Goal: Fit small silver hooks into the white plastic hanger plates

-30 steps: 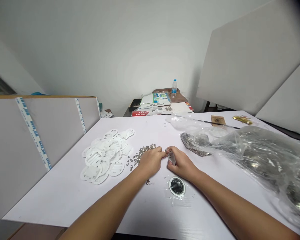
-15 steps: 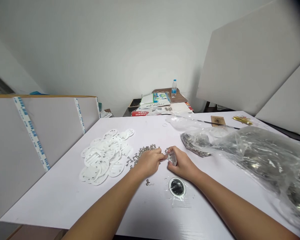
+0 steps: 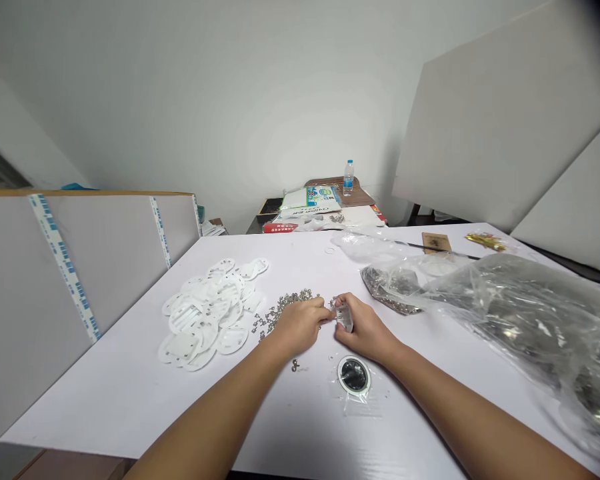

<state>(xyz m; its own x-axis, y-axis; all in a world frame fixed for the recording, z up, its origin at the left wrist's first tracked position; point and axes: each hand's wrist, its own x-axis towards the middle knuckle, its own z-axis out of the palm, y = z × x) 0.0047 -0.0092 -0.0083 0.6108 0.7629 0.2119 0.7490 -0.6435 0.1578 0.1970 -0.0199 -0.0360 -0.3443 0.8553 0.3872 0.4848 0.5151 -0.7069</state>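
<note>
From the head-worn view, both bare forearms reach in from the near edge of a white table (image 3: 105,407), and the hands nearly meet at its middle. The right hand (image 3: 366,328) is closed on a small shiny clear piece (image 3: 345,319), pinched between thumb and fingers. The left hand (image 3: 300,327) is curled closed just beside that piece; whether it holds anything is hidden.

Left of the hands, a loose scatter of small metal clasps (image 3: 285,308) touches the left hand. Farther left lies a heap of white round discs (image 3: 205,315). Near the hands sit one loose clasp (image 3: 295,365) and a black-centred disc in clear film (image 3: 353,375).

To the right lie a large clear plastic bag of metal parts (image 3: 525,327) and a smaller bag of metal clasps (image 3: 390,288). At the far right of the table are a brown card (image 3: 436,243) and gold pieces (image 3: 485,241). Beyond the table, a water bottle (image 3: 349,178) stands among papers.
</note>
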